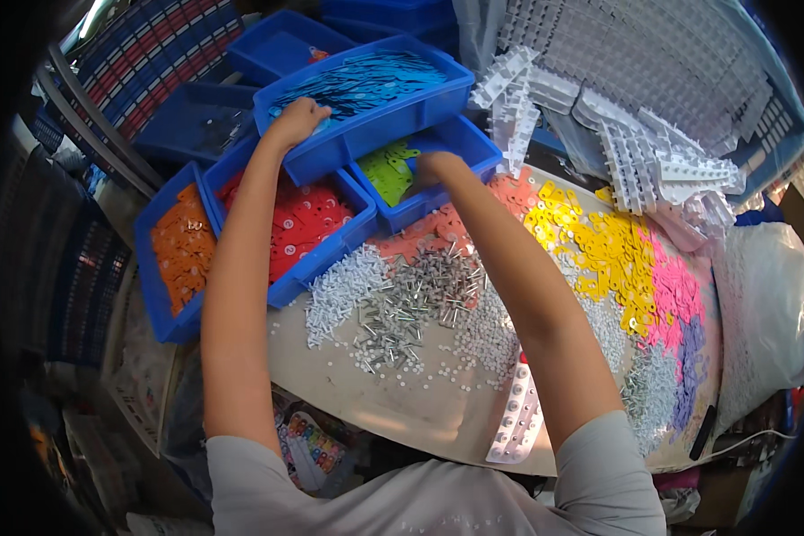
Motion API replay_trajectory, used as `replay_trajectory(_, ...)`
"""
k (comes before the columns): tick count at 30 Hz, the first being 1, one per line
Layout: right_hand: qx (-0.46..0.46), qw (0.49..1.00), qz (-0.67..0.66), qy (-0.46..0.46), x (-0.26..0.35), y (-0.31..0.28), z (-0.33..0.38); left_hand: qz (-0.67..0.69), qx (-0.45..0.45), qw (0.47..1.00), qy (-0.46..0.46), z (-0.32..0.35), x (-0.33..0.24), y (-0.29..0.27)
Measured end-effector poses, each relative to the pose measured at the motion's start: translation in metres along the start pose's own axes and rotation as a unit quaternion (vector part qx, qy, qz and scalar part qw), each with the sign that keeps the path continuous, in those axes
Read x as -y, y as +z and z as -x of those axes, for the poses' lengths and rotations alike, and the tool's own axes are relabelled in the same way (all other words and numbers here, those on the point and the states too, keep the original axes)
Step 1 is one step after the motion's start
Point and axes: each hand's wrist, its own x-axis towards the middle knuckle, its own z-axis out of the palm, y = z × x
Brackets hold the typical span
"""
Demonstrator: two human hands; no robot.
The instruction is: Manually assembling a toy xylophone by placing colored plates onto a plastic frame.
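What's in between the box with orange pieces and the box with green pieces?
In the head view, a blue box of red pieces sits between them. The person's left arm crosses over it and hides part.

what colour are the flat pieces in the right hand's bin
The flat pieces are lime green, head view.

table (420, 420): silver pins (415, 304); white pegs (344, 286) left of pins, salmon pieces (433, 225) behind, yellow pieces (612, 255) and pink pieces (676, 295) right.
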Motion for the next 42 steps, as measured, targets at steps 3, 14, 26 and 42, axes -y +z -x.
replay_trajectory(3, 0.009, 0.999, 0.014, -0.035, 0.022, 0.005, -0.001, 0.093, -0.124, 0.988, 0.029, 0.007, 0.002, 0.0)
replay_trajectory(14, -0.136, 0.887, -0.393, -0.2, 0.025, -0.005, 0.054, 0.244, -0.158, 0.957, -0.004, 0.014, -0.011, -0.011)
replay_trajectory(26, -0.088, 0.698, -0.681, -0.203, -0.019, -0.005, 0.202, 0.201, -0.178, 0.963, -0.028, 0.027, -0.024, -0.007)
replay_trajectory(42, -0.278, 0.574, -0.767, 0.067, -0.091, 0.169, 0.458, 0.443, -0.169, 0.879, 0.041, 0.141, -0.139, 0.04)
